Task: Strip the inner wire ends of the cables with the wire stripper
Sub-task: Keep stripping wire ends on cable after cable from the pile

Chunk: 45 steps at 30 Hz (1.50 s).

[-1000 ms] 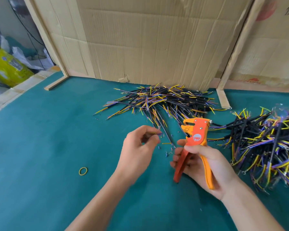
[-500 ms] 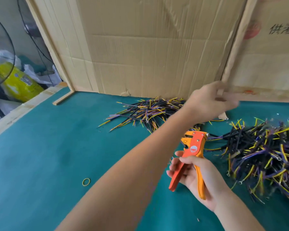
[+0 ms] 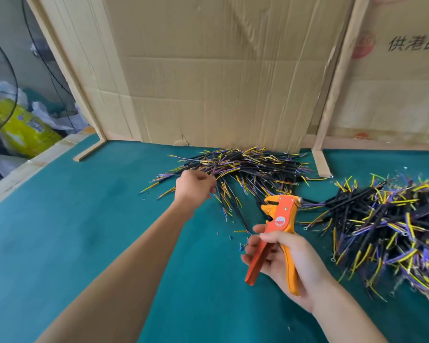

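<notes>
On the green table lie two heaps of black cables with yellow and purple inner wires: a far pile (image 3: 255,165) by the cardboard and a bigger right pile (image 3: 386,226). My left hand (image 3: 195,186) is stretched out to the far pile's left edge, fingers curled and pinching a cable (image 3: 214,170) there. My right hand (image 3: 289,261) grips the handles of the orange wire stripper (image 3: 280,216), its jaws pointing up and away, nothing in them. Small bits of stripped insulation (image 3: 233,235) lie between the hands.
A cardboard wall (image 3: 208,82) with wooden strips (image 3: 321,164) closes the table's back. The table's left edge (image 3: 22,169) borders a wire fan guard and a yellow bag (image 3: 22,127). Green mat (image 3: 84,231) spreads at the left.
My left hand left the spot near the stripper, swung out to the back right, and now sits at the far pile's left edge. The view tilted upward; my right hand kept the stripper.
</notes>
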Tool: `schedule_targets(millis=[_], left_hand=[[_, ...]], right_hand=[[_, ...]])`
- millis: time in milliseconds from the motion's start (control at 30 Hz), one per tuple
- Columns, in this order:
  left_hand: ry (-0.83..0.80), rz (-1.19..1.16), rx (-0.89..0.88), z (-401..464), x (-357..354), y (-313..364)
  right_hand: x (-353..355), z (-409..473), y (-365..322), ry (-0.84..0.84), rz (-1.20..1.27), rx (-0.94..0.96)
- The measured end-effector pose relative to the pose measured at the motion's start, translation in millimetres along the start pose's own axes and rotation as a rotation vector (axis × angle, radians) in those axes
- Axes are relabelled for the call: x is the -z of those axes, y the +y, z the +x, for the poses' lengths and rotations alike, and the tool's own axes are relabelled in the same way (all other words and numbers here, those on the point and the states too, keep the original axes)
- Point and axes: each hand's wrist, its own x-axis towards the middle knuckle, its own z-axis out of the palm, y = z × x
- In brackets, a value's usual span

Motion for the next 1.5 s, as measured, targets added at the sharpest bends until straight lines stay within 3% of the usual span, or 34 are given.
schedule_targets(millis=[133, 267, 400, 767, 1000, 1200, 1300, 1500], left_hand=[[-0.006, -0.16, -0.028, -53.3, -1.7, -15.9], [0.025, -0.144, -0.137, -121.6, -4.3, -45.3], [-0.07, -0.094, -0.215, -167.1, -5.6, -61.7], [-0.044, 0.009, -0.354, -175.5, -8.5, -69.5], [0.042, -0.092, -0.302, -166.4, -2.2, -73.9], [-0.17, -0.059, -0.26, -174.0, -2.5, -64.0], [-0.321, -0.17, -0.152, -166.8, 1.5, -51.3], [-0.603, -0.401, -0.102, -138.7, -8.6, -22.0]], right_hand=[[2.3, 1.5, -1.0, -0.04, 0.012, -0.008], [3.8, -0.1, -3.7, -0.115, -0.03, 0.032], [5.2, -2.6, -8.3, -0.233, -0.02, 0.08], [33.6, -2.9, -39.4, -0.306, 0.076, 0.2], [40.1, -5.6, -46.6, -0.317, 0.039, 0.222], [30.4, -7.6, -40.2, -0.384, 0.047, 0.21], [22.9, -5.9, -33.5, -0.415, 0.055, 0.171], [12.3, -3.1, -23.8, -0.406, 0.01, 0.12]])
